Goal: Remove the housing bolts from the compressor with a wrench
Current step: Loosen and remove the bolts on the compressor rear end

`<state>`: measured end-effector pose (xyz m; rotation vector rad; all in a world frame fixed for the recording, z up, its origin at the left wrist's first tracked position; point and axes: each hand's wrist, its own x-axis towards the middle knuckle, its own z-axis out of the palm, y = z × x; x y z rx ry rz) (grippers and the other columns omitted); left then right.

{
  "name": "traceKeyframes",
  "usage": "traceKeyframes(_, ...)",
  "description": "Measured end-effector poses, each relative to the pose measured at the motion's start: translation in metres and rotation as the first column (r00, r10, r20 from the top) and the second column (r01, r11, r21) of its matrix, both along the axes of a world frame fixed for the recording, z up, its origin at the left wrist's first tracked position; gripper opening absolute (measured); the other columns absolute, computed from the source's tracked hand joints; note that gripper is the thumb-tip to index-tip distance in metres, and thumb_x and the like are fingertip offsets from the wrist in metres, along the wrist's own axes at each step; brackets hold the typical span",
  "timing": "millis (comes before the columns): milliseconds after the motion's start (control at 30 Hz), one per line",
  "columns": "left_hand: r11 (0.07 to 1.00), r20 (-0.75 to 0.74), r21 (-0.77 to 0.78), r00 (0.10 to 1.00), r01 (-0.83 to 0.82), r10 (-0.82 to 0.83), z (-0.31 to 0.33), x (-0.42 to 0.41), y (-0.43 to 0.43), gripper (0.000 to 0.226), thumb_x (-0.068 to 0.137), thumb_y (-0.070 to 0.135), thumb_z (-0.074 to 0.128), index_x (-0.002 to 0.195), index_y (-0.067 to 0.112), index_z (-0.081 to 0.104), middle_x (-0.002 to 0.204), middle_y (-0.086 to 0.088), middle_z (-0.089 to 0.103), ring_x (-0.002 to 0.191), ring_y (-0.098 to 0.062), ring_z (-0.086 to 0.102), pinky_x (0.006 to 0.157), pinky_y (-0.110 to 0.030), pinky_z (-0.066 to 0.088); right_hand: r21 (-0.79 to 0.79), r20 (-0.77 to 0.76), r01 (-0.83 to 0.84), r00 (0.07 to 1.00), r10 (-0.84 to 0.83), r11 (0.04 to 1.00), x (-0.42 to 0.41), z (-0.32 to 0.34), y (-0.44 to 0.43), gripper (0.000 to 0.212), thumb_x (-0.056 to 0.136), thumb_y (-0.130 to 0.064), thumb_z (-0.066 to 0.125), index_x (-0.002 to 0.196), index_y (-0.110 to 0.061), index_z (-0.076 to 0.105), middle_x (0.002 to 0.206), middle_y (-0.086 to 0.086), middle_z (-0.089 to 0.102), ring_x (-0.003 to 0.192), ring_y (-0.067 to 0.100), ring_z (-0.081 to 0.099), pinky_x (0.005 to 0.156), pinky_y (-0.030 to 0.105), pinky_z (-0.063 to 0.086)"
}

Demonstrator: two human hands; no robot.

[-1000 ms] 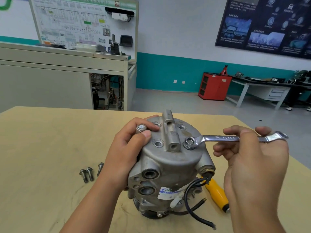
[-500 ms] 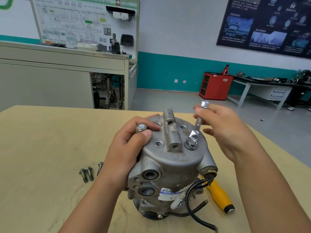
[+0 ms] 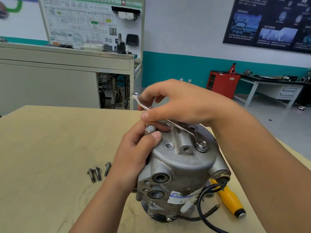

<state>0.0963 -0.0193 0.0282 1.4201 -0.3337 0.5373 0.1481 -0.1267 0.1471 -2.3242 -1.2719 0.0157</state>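
Observation:
A grey metal compressor stands on the wooden table, its round housing cover facing up. My left hand grips its left side, thumb beside a raised bolt. A silver wrench sits with its ring end on a bolt at the cover's right. My right hand holds the wrench's handle above the cover, the free end pointing up and left. Three removed bolts lie on the table to the left.
A yellow-handled screwdriver lies on the table right of the compressor, beside its black cable. A grey cabinet stands beyond the table's far edge. A red box and a workbench are far right.
My right hand has swung the wrench handle counter-clockwise around the right bolt, from pointing right, through pointing away, to pointing up and left. My left hand and the compressor stayed put.

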Motion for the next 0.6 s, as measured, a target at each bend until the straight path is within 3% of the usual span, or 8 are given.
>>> traceKeyframes(100, 1.0, -0.006, -0.013, 1.0, -0.001, 0.001, 0.0, 0.0, 0.0, 0.019, 0.064, 0.037, 0.058, 0.076, 0.03, 0.071, 0.077, 0.008, 0.068, 0.077, -0.01, 0.063, 0.069, -0.023, 0.05, 0.01, 0.115, -0.004, 0.993, 0.003, 1.0, -0.006, 0.0, 0.0, 0.027, 0.082, -0.034, 0.069, 0.101, -0.016, 0.064, 0.094, -0.001, 0.066, 0.089, 0.013, 0.059, 0.082, 0.028, 0.044)
traceKeyframes(167, 1.0, -0.002, 0.005, 1.0, -0.001, 0.001, 0.0, 0.0, 0.0, 0.018, 0.064, 0.037, 0.057, 0.075, 0.031, 0.07, 0.077, 0.007, 0.066, 0.079, -0.012, 0.061, 0.072, -0.027, 0.049, 0.039, 0.153, -0.003, 0.988, -0.003, 0.999, -0.008, -0.003, 0.002, 0.021, 0.086, -0.032, 0.067, 0.098, -0.015, 0.064, 0.081, -0.004, 0.066, 0.076, 0.009, 0.059, 0.072, 0.025, 0.046)
traceKeyframes(300, 1.0, -0.008, 0.02, 1.0, -0.013, 0.013, 0.0, 0.0, 0.001, 0.017, 0.063, 0.038, 0.056, 0.072, 0.032, 0.069, 0.084, 0.009, 0.067, 0.082, -0.012, 0.061, 0.075, -0.031, 0.046, 0.119, 0.009, 0.039, 0.999, -0.04, 0.992, -0.001, -0.006, 0.004, 0.013, 0.092, -0.027, 0.059, 0.088, -0.014, 0.059, 0.052, -0.008, 0.057, 0.05, 0.004, 0.05, 0.061, 0.024, 0.043)
traceKeyframes(467, 1.0, -0.036, 0.004, 0.999, -0.008, 0.008, 0.001, -0.002, 0.001, 0.016, 0.062, 0.039, 0.057, 0.071, 0.032, 0.069, 0.087, 0.005, 0.068, 0.085, -0.022, 0.061, 0.079, -0.044, 0.046, 0.187, -0.111, 0.105, 0.99, -0.085, 0.977, 0.01, -0.006, 0.005, 0.028, 0.096, -0.026, 0.053, 0.087, -0.001, 0.063, 0.051, -0.005, 0.057, 0.048, 0.008, 0.047, 0.059, 0.028, 0.043)
traceKeyframes(600, 1.0, -0.047, 0.005, 0.999, -0.011, 0.012, 0.002, -0.002, 0.001, 0.017, 0.062, 0.039, 0.056, 0.072, 0.033, 0.068, 0.085, 0.006, 0.068, 0.082, -0.021, 0.06, 0.076, -0.042, 0.045, 0.192, -0.211, 0.11, 0.975, -0.068, 0.975, 0.015, -0.006, 0.006, 0.025, 0.097, -0.024, 0.051, 0.08, -0.008, 0.06, 0.047, -0.006, 0.054, 0.039, 0.003, 0.042, 0.048, 0.019, 0.036)
